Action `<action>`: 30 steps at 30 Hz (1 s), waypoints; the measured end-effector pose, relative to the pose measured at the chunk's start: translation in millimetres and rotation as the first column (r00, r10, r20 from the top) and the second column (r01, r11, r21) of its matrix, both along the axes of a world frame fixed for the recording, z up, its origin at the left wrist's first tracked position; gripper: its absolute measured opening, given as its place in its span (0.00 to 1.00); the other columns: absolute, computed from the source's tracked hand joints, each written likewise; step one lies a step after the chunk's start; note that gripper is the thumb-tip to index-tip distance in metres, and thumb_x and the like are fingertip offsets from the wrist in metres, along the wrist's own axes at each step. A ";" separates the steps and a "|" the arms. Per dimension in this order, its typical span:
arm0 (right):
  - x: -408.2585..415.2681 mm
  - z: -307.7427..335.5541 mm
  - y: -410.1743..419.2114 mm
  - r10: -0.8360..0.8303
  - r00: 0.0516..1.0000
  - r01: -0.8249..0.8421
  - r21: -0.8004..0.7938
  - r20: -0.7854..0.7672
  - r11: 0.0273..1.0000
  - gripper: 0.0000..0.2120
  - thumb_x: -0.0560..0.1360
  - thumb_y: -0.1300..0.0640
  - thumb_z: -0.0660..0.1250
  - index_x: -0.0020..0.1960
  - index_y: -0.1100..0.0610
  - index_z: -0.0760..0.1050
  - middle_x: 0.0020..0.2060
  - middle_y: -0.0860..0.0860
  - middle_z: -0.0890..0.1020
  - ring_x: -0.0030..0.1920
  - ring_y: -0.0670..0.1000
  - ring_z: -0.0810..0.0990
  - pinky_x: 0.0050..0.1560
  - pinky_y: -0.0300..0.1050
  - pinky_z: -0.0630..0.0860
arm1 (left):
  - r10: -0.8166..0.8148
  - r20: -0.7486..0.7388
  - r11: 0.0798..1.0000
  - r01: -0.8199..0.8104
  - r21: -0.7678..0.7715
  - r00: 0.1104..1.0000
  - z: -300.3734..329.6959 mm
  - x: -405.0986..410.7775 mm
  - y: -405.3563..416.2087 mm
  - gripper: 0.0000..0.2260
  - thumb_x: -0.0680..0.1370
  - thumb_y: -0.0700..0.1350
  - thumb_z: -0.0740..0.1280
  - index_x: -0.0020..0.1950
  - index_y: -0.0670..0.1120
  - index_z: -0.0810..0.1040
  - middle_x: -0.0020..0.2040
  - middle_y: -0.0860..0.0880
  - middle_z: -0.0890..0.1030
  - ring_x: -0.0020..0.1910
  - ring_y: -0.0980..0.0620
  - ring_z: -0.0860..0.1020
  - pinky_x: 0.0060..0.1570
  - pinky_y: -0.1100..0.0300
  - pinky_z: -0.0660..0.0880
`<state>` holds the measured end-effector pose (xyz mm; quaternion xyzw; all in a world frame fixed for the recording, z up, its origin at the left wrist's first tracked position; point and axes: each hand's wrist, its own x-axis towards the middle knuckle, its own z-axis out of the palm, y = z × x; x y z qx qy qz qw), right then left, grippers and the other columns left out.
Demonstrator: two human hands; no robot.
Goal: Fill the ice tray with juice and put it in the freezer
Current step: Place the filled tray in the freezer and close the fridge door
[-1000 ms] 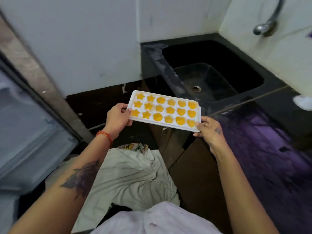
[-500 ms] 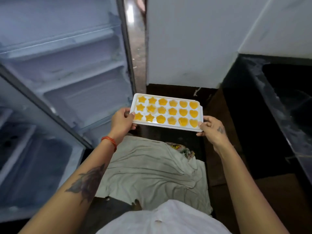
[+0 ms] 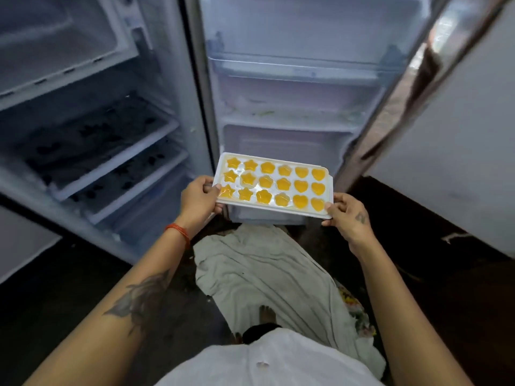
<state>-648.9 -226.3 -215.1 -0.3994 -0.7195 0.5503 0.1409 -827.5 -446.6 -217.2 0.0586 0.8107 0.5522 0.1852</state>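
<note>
A white ice tray with star, flower and heart cells full of orange juice is held level in front of an open fridge. My left hand grips its left short edge, thumb on top. My right hand pinches its near right corner. The fridge body stands open at the left, with bare shelves and a compartment at the top left. The tray hovers over the low part of the open fridge door, outside the fridge body.
The door's inner racks face me behind the tray. A grey cloth lies on the dark floor under my arms, with a foot on it. A white wall rises at the right.
The view has swung left from the sink to the open fridge, which now fills the frame. Both hands keep the same hold on the tray, still level.
</note>
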 end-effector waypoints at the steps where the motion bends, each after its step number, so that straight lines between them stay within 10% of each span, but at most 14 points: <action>1: -15.1 -2.2 1.4 0.046 0.999 -0.046 0.003 -0.002 0.999 0.15 0.77 0.61 0.63 0.63 0.63 0.71 0.49 0.58 0.80 0.34 0.48 0.78 0.35 0.38 0.79 | 0.044 -0.003 0.999 -0.044 -0.005 0.999 -0.4 -5.2 -6.9 0.05 0.79 0.41 0.63 0.53 0.42 0.75 0.39 0.48 0.79 0.30 0.51 0.77 0.32 0.61 0.79; 6: -87.1 -2.5 0.9 0.307 0.952 -0.307 0.000 -0.006 0.952 0.12 0.77 0.61 0.63 0.61 0.62 0.72 0.45 0.53 0.80 0.34 0.48 0.79 0.46 0.53 0.79 | 0.256 -0.004 0.966 -0.256 -0.026 0.967 -0.5 -24.1 -40.5 0.04 0.80 0.41 0.63 0.54 0.44 0.74 0.39 0.50 0.79 0.32 0.51 0.78 0.29 0.66 0.78; 19: -238.8 6.3 -57.6 0.667 0.744 -0.668 -0.001 -0.045 0.745 0.13 0.78 0.64 0.62 0.61 0.66 0.72 0.44 0.56 0.79 0.31 0.44 0.79 0.30 0.32 0.78 | 0.581 0.116 0.805 -0.590 0.066 0.806 8.2 -59.6 -125.6 0.12 0.80 0.39 0.60 0.64 0.37 0.71 0.42 0.46 0.77 0.33 0.49 0.76 0.29 0.68 0.78; 30: -351.4 23.4 -116.4 0.761 0.636 -0.769 -0.024 -0.130 0.639 0.11 0.77 0.63 0.63 0.59 0.65 0.73 0.41 0.53 0.80 0.36 0.47 0.78 0.31 0.32 0.78 | 0.659 0.130 0.726 -0.672 0.147 0.741 31.3 -124.6 -191.3 0.13 0.81 0.35 0.58 0.65 0.37 0.71 0.42 0.47 0.79 0.30 0.55 0.81 0.30 0.69 0.77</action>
